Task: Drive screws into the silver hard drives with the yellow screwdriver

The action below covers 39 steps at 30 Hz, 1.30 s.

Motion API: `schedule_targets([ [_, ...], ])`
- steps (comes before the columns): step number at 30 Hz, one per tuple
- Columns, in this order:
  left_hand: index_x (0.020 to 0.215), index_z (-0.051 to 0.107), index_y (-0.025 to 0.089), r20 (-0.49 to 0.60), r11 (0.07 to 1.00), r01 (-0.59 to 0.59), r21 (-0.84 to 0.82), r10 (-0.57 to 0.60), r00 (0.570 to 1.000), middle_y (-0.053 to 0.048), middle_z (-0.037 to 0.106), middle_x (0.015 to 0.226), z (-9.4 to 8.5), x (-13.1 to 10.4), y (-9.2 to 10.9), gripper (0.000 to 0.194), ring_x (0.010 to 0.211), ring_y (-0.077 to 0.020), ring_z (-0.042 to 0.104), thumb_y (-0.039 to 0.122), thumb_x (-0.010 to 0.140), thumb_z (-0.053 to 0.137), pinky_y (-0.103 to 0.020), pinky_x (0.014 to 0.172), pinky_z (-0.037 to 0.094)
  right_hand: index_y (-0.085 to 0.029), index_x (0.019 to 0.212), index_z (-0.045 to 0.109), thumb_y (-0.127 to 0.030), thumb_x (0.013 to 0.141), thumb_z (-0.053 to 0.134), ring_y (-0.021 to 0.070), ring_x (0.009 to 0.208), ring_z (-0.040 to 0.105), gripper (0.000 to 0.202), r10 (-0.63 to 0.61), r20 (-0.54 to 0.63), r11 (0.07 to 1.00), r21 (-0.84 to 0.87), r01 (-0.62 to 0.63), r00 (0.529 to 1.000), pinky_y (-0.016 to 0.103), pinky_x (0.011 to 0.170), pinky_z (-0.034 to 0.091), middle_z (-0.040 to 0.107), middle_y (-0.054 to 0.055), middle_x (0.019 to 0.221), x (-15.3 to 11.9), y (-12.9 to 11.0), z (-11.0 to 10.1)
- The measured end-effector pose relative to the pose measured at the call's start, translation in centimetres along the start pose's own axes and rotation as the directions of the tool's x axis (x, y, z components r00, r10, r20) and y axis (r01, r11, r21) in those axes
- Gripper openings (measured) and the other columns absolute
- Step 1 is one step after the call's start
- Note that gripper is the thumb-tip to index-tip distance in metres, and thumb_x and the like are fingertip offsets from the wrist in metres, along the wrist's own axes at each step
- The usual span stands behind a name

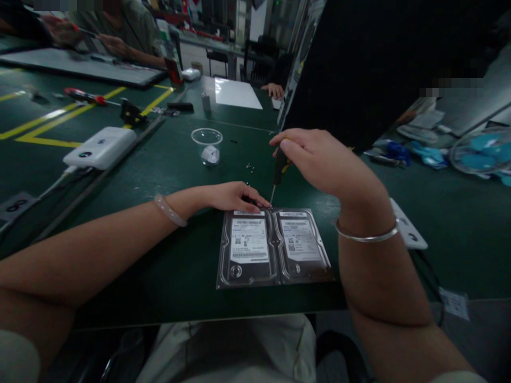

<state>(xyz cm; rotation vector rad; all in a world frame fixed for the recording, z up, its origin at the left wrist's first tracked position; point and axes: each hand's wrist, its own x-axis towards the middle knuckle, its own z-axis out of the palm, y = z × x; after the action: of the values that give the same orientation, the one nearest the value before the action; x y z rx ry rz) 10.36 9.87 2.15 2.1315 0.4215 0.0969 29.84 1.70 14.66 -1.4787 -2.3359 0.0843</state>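
Two hard drives lie side by side, label up: the left hard drive (249, 242) and the right hard drive (301, 244). My left hand (239, 197) is at the far edge of the left drive, its thumb over that edge and its index finger reaching toward the seam. Some of its fingers are curled and partly hidden. My right hand (307, 154) is closed round the top of a black-and-yellow screwdriver (280, 167). The screwdriver stands nearly upright, its tip at the far edge where the drives meet, beside my left fingertip. Small screws (250, 168) lie beyond the drives.
A clear plastic cup (206, 146) holds crumpled white paper. To the left are a white power box (100, 148) with cables and a red-handled screwdriver (83, 97). A large black panel (359, 64) rises at the right, near blue fans (485, 151). Other people sit beyond.
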Motion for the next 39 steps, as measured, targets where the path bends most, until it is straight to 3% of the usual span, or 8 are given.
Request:
schedule_targets([
  [4, 0.131, 0.066, 0.025, 0.000, 1.000, 0.012, 0.012, -0.012, 1.000, -0.003, 0.072, 0.124, -0.1, 0.0, 0.0, 0.040, 0.110, -0.0174, 0.066, 0.033, 0.092, 0.064, -0.029, 0.098, 0.046, -0.021, 0.099, 0.075, -0.037, 0.095, 0.051, 0.0208, 0.089, 0.068, 0.029, -0.046, -0.010, 0.990, 0.134, 0.047, 0.999, 0.036, 0.083, 0.049, 0.077, 0.004, 0.097, 0.1, 0.5, -0.4],
  [8, 0.131, 0.066, 0.025, -0.001, 1.000, 0.008, 0.006, -0.008, 1.000, -0.003, 0.071, 0.126, 0.0, 0.1, 0.0, 0.040, 0.112, -0.0178, 0.065, 0.032, 0.092, 0.064, -0.030, 0.100, 0.045, -0.019, 0.079, 0.072, -0.026, 0.092, 0.048, 0.0167, 0.075, 0.065, 0.028, 0.001, -0.060, 0.994, 0.106, 0.006, 0.998, 0.032, 0.075, 0.047, 0.074, 0.005, 0.082, 0.7, -0.3, 0.8],
  [13, 0.131, 0.066, 0.026, 0.011, 1.000, -0.003, 0.017, 0.003, 1.000, -0.003, 0.071, 0.127, 0.0, 0.1, 0.0, 0.040, 0.113, -0.0183, 0.064, 0.033, 0.092, 0.063, -0.030, 0.102, 0.043, -0.018, 0.098, 0.072, -0.040, 0.099, 0.040, 0.0252, 0.086, 0.067, 0.039, 0.079, -0.248, 0.981, -0.153, -0.119, 0.965, 0.040, 0.082, 0.049, 0.074, 0.011, 0.089, 1.5, -0.8, 3.1],
  [18, 0.131, 0.066, 0.026, 0.010, 1.000, 0.005, 0.026, -0.005, 1.000, -0.003, 0.070, 0.128, -0.1, 0.1, 0.0, 0.039, 0.113, -0.0181, 0.064, 0.033, 0.093, 0.062, -0.031, 0.103, 0.044, -0.015, 0.085, 0.072, -0.050, 0.097, 0.044, 0.0318, 0.091, 0.068, 0.046, 0.135, -0.358, 0.944, -0.237, -0.230, 0.924, 0.049, 0.086, 0.050, 0.070, 0.015, 0.082, 1.0, -0.7, 3.3],
  [22, 0.130, 0.067, 0.028, 0.006, 1.000, -0.001, 0.027, 0.000, 1.000, -0.002, 0.070, 0.128, 0.0, 0.1, 0.0, 0.038, 0.115, -0.0175, 0.064, 0.033, 0.093, 0.063, -0.030, 0.102, 0.044, -0.016, 0.087, 0.073, -0.045, 0.096, 0.046, 0.0342, 0.099, 0.067, 0.040, 0.119, -0.299, 0.960, -0.210, -0.187, 0.947, 0.052, 0.092, 0.048, 0.070, 0.014, 0.083, 0.0, -1.0, 2.0],
  [28, 0.131, 0.066, 0.025, -0.002, 1.000, 0.010, 0.018, -0.010, 1.000, -0.003, 0.070, 0.127, 0.0, 0.0, 0.2, 0.039, 0.113, -0.0179, 0.065, 0.032, 0.092, 0.062, -0.030, 0.100, 0.045, -0.020, 0.124, 0.068, -0.027, 0.095, 0.045, 0.0268, 0.108, 0.066, 0.037, -0.035, 0.003, 0.998, -0.045, 0.035, 0.999, 0.043, 0.096, 0.049, 0.072, 0.009, 0.120, -0.4, -0.3, -0.3],
  [35, 0.132, 0.065, 0.026, 0.003, 0.999, 0.001, 0.043, -0.001, 1.000, -0.002, 0.070, 0.127, -0.1, 0.0, -0.4, 0.041, 0.113, -0.0166, 0.064, 0.036, 0.092, 0.063, -0.028, 0.100, 0.045, -0.018, 0.096, 0.074, -0.048, 0.095, 0.050, 0.0286, 0.085, 0.067, 0.038, 0.096, -0.265, 0.956, -0.244, -0.163, 0.959, 0.047, 0.084, 0.049, 0.073, 0.012, 0.086, 1.1, 0.9, 2.3],
  [39, 0.133, 0.065, 0.026, 0.012, 1.000, 0.004, 0.026, -0.005, 1.000, -0.002, 0.070, 0.127, -0.1, 0.1, -0.4, 0.042, 0.113, -0.0169, 0.065, 0.038, 0.093, 0.062, -0.028, 0.100, 0.045, -0.017, 0.097, 0.073, -0.052, 0.097, 0.043, 0.0293, 0.090, 0.066, 0.046, 0.093, -0.248, 0.974, -0.179, -0.140, 0.964, 0.047, 0.087, 0.049, 0.072, 0.013, 0.090, 1.5, 1.1, 2.8],
])
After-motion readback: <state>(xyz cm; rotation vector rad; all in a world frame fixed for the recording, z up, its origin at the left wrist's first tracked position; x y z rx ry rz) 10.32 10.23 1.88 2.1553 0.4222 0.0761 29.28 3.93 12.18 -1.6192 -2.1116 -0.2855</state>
